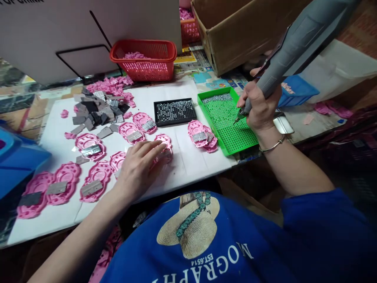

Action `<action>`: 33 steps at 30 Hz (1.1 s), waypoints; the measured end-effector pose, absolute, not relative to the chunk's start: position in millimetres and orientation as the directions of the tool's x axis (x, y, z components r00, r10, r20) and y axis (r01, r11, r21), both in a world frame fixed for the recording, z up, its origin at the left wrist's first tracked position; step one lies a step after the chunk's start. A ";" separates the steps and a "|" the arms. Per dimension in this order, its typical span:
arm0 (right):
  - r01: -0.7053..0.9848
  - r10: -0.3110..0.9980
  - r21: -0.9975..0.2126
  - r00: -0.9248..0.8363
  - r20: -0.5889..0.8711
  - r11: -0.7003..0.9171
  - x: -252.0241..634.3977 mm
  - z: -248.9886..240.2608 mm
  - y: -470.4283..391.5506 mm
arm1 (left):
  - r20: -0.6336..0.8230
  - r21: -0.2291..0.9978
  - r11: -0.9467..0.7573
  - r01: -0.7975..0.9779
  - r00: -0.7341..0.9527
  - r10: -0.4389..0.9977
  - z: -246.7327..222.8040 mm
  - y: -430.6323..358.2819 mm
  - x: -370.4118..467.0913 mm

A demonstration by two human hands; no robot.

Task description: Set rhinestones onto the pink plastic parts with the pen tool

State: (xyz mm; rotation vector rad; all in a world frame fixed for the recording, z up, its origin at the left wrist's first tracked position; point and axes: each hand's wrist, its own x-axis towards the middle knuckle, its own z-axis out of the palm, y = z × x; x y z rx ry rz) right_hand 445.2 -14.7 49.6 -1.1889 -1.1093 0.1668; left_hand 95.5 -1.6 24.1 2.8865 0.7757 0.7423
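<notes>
My right hand (263, 104) is wrapped round a grey electric screwdriver (273, 74), its bit pointing down over a green perforated tray (232, 147) with small screws gathered at its far end. My left hand (141, 161) curves over a pink plastic shell (163, 140), fingers on it and thumb hidden. A grey plate in that shell is partly covered by the fingers. More shells lie around, such as one with a shiny plate (90, 150) and a pair, partly overlapping, with a grey plate (199, 136) beside the green tray.
A black tray of small screws (174, 123) lies ahead on the white board (188, 173). Grey plates (94, 112) are heaped at the left near pink pieces (113, 84). Behind stand a red basket (150, 71) and a cardboard box (232, 43). A blue bin (20, 161) is at the left.
</notes>
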 end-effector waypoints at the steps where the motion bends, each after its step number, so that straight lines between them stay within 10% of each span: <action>1: 0.426 0.612 -0.781 0.487 0.623 0.456 444.8 51.8 -14.9 | 0.432 0.169 -0.867 0.469 0.755 0.493 23.3 -1.1 92.0; 19: 0.461 0.632 -0.811 0.520 0.575 0.359 469.5 25.6 -13.3 | 0.399 0.087 -0.833 0.547 0.747 0.532 15.3 -1.2 91.8; 33: 0.314 0.506 -0.732 0.559 0.657 0.604 466.7 35.7 -11.6 | 0.355 0.167 -0.806 0.568 0.728 0.587 20.9 -1.4 85.6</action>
